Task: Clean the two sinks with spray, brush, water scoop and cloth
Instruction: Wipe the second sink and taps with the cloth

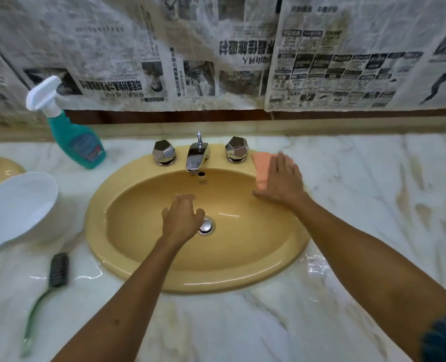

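**Cloth wipe at the right rim of the yellow sink**

Head view: my right hand [282, 178] lies flat, fingers straight, pressing the orange cloth [261, 171] on the sink [112, 257] rim beside the right tap knob [237, 148]. My left hand [181, 218] hangs in the basin, loosely curled, holding nothing, next to the drain plug [206, 226]. On the desk [347, 205], the spray bottle [78, 137], water scoop [15, 212] and brush [52, 280] rest to the left. Judgement: keep the palm flat, follow the rim round, and keep the cloth folded under the fingers.
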